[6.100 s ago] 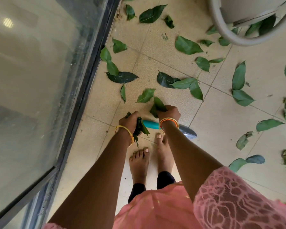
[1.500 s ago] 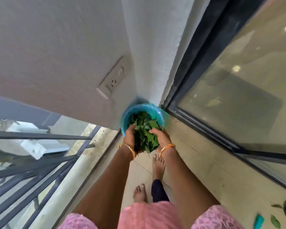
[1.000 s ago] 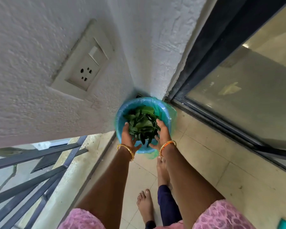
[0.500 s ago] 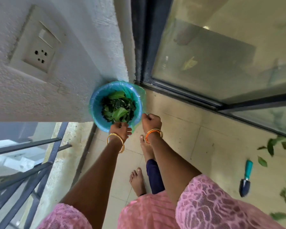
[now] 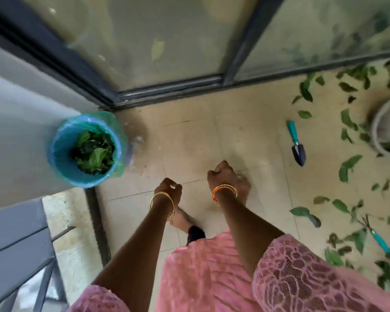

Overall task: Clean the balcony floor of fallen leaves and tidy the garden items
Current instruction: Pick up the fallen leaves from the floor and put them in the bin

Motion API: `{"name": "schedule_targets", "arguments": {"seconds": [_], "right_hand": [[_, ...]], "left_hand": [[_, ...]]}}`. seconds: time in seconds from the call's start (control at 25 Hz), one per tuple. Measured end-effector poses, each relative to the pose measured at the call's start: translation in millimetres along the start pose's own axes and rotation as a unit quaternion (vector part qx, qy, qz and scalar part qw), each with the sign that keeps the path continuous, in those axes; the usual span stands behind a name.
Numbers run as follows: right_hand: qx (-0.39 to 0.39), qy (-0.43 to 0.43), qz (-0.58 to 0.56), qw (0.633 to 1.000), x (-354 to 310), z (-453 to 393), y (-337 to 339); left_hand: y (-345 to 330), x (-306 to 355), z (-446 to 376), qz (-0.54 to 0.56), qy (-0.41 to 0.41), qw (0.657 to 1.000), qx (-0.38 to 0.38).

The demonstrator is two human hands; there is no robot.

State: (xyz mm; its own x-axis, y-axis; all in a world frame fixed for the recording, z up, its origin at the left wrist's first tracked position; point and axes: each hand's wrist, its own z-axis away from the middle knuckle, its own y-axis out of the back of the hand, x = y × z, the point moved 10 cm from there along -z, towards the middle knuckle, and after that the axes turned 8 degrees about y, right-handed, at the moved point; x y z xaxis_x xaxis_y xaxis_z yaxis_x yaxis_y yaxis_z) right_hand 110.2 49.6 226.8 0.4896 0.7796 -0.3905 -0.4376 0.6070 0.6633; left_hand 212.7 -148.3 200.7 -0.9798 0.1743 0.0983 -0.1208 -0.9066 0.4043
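The leaves (image 5: 347, 167) were in her hands a moment ago, pressed down into the blue bin. Now both hands have let go and pulled back, and she has turned to the right side of the floor. So one load is done and she is ready for more.

Her left hand (image 5: 168, 190) hangs in the middle of the frame with its fingers curled in. It holds nothing that I can see. Her right hand (image 5: 221, 174) is just beside it, a little higher in the frame, and its fingers are curled too, with nothing in them. Neither hand touches anything. Both are blurry, so I cannot say more about the fingers.

The blue bin (image 5: 61, 154) now sits at the left of the frame, in the corner by the wall (image 5: 16, 122) and the glass door (image 5: 167, 41). It has a pile of green leaves inside.

Many leaves are still on the floor (image 5: 189, 136) along the right side of the frame. A small trowel (image 5: 296, 143) with a teal handle lies there too, at the upper right, well apart from her hands. Another teal-handled tool (image 5: 379, 240) lies among the leaves at the lower right. A pale round pot (image 5: 375, 122) stands at the right edge.

I think she still has lots to pick up.
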Motion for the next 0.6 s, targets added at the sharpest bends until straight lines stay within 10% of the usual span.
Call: {"name": "schedule_targets", "arguments": {"seconds": [0.4, 0.6], "right_hand": [[0.068, -0.108, -0.115, 0.985, 191.0, -51.9, 142.0], [0.121, -0.175, -0.175, 0.961, 314.8, -58.3, 212.0]], "left_hand": [[-227.0, 167.5, 93.2, -0.314, -0.165, 0.935, -0.023], [-391.1, 231.6, 168.9, -0.525, -0.285, 0.801, -0.052]]}}
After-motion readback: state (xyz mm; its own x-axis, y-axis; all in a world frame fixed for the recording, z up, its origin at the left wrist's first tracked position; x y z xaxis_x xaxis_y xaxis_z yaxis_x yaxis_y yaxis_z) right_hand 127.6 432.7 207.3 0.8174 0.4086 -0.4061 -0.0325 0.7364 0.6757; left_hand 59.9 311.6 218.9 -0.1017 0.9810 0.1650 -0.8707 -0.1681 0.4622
